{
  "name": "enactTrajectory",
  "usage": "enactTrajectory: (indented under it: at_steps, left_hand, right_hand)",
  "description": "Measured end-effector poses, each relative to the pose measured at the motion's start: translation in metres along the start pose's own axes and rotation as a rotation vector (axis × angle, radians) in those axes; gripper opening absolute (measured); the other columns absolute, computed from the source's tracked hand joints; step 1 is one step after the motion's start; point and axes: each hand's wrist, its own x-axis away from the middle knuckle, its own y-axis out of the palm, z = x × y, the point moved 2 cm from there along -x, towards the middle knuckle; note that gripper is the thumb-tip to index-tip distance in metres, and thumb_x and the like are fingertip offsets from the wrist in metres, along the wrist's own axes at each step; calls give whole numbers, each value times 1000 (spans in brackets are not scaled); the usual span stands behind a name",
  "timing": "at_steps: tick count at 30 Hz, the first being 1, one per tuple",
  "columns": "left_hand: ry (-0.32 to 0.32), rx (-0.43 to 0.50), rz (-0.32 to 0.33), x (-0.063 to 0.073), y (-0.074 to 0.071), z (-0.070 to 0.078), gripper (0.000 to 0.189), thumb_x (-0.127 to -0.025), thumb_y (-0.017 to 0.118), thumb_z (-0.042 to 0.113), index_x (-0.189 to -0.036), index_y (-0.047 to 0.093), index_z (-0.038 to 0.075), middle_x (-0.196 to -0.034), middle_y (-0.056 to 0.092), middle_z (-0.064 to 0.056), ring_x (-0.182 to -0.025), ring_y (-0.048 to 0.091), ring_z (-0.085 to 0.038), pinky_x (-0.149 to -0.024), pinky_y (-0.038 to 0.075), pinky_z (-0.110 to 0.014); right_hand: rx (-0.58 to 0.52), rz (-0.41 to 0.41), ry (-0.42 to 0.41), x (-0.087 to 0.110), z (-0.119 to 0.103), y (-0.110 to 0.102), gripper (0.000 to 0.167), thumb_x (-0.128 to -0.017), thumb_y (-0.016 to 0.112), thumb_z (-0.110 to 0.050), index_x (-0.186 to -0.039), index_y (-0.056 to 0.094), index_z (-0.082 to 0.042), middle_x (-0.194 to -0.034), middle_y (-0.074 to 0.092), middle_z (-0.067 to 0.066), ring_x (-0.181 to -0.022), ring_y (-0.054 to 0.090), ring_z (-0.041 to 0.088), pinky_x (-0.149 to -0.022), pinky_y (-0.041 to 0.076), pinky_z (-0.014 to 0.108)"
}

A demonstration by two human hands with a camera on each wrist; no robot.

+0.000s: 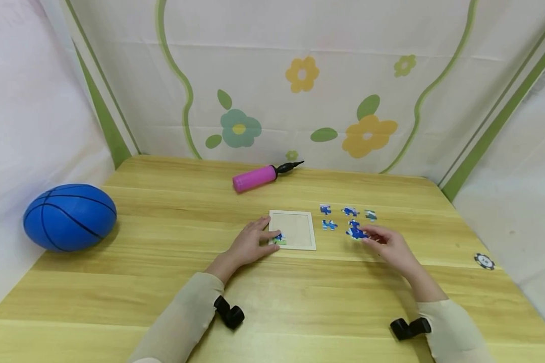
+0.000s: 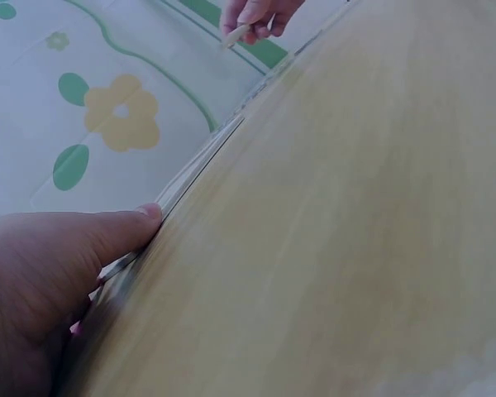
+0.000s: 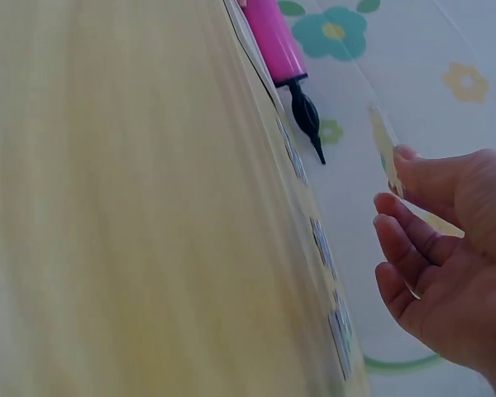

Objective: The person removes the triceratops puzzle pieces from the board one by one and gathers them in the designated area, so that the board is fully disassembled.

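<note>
A square puzzle tray [image 1: 300,247] with a pale rim lies flat on the table. One printed puzzle piece [image 1: 279,241] sits in its lower left corner. My left hand [image 1: 251,243] rests at the tray's left side, fingers extended, with fingertips touching the rim and that corner; its thumb [image 2: 124,231] lies along the tray edge in the left wrist view. To the tray's right, my right hand [image 1: 390,248] pinches a blue and white puzzle piece [image 1: 355,233] between thumb and fingers. The right wrist view shows this piece [image 3: 383,149] edge-on, raised off the table.
Several loose puzzle pieces [image 1: 329,225] lie right of the tray. Behind it is a pink hand pump [image 1: 255,179] with a black nozzle. A blue ball [image 1: 70,218] stands at the table's left edge, and a round black-and-white chip [image 1: 484,261] lies near the right edge.
</note>
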Motion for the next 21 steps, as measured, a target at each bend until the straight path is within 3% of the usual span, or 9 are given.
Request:
enactTrajectory:
  at_steps: [8, 15, 21]
  left_hand:
    - [-1, -8, 1, 0, 0, 0, 44, -82, 56, 39, -120, 53, 18, -138, 24, -14, -127, 15, -24, -102, 8, -38]
    - [1, 3, -1, 0, 0, 1, 43, -82, 57, 37, -120, 53, 17, -138, 23, -14, -127, 16, -25, -102, 8, -38]
    - [-8, -8, -1, 0, 0, 1, 43, -82, 56, 38, -120, 53, 17, -138, 24, -14, -127, 15, -24, -102, 8, -38]
  right_hand:
    - [29, 3, 13, 12, 21, -8, 28, -83, 58, -13, -107, 58, 1, -87, 56, 9, -71, 49, 13, -56, 44, 22]
    - [12, 2, 67, 16, 34, -4, 29, -83, 59, -13, -108, 58, 1, -89, 57, 10, -73, 51, 11, -59, 45, 22]
    - [51, 7, 24, 15, 34, -1, 26, -82, 60, -14, -104, 61, 0, -89, 56, 8, -73, 49, 11, -59, 43, 22]
